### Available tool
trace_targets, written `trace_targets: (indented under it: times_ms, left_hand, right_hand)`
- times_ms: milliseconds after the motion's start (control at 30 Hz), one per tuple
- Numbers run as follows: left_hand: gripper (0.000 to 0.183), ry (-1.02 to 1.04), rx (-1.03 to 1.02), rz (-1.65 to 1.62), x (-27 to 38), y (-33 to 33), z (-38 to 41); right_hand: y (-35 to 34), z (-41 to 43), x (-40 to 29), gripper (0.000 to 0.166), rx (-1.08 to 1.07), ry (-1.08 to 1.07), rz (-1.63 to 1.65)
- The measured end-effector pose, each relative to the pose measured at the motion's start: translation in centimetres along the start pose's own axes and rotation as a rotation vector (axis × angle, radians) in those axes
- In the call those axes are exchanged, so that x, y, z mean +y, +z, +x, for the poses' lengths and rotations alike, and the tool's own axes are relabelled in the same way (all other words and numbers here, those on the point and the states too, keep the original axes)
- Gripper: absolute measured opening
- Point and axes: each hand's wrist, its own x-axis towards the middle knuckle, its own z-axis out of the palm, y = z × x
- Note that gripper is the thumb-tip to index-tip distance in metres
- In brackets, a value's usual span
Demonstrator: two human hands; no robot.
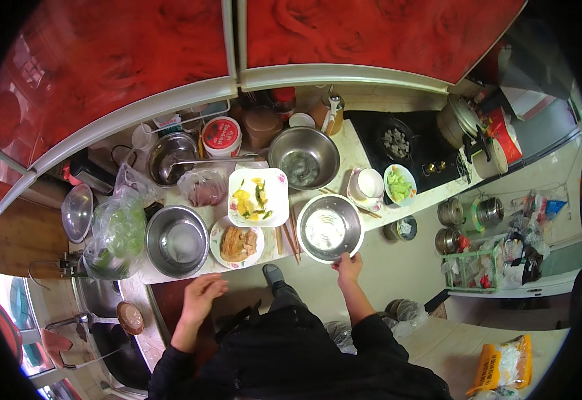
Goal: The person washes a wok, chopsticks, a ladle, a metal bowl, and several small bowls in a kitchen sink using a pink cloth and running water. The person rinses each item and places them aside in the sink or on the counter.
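My right hand (348,267) grips the near rim of a metal bowl (330,228) at the counter's front edge; the bowl shows no food. My left hand (206,295) is held in front of the counter, fingers loosely bent, with nothing in it. Nearest to it are a deep metal basin (177,242) and a flowered plate with browned meat (239,244). A square white dish (259,197) with yellow and green food overlaps that plate's far side. Chopsticks (291,240) lie between this dish and the held bowl.
A larger metal bowl (304,158) and a metal bowl with a ladle (173,158) stand further back. White bowls (366,185) and a plate of cut greens (399,185) are beside the black gas stove (421,145). A bag of greens (118,235) stands left, near the sink (98,297).
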Motion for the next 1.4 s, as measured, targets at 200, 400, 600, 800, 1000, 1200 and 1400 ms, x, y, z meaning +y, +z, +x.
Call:
trace_targets:
  times_ms: [200, 400, 600, 800, 1000, 1200, 1400]
  left_hand:
    - [0.043, -0.213, -0.361, -0.164, 0.1, 7.2, 1.1]
    - [0.046, -0.208, -0.122, -0.628, -3.1, 4.9, -0.3]
    - [0.052, 0.047, 0.125, -0.638, -2.9, -3.0, -4.1]
    - [0.055, 0.088, 0.281, -0.701, -6.3, -10.1, -9.6]
    - [0.043, 0.141, 0.598, -0.829, -12.8, -14.3, -14.5]
    - [0.051, 0.072, 0.658, -0.663, -10.3, -13.6, -15.9]
    - [0.048, 0.055, 0.763, -1.178, -15.8, -15.9, -14.0]
  right_hand:
    - [-2.5, -8.4, -6.3, 0.003, -0.249, -0.095, -0.100]
    - [1.1, -14.7, -7.1, 0.020, -0.640, 0.050, -0.215]
    - [5.5, 0.6, -4.5, 0.037, -0.295, -0.898, -1.138]
    - [13.7, 14.3, -5.9, 0.026, -0.433, -0.768, -1.820]
    - [13.6, 20.1, -7.1, 0.044, -0.440, -1.046, -1.970]
    - [13.1, 17.1, -7.7, 0.030, -0.452, -0.904, -2.034]
    - [14.7, 13.5, -8.4, 0.041, -0.606, -0.921, -2.046]
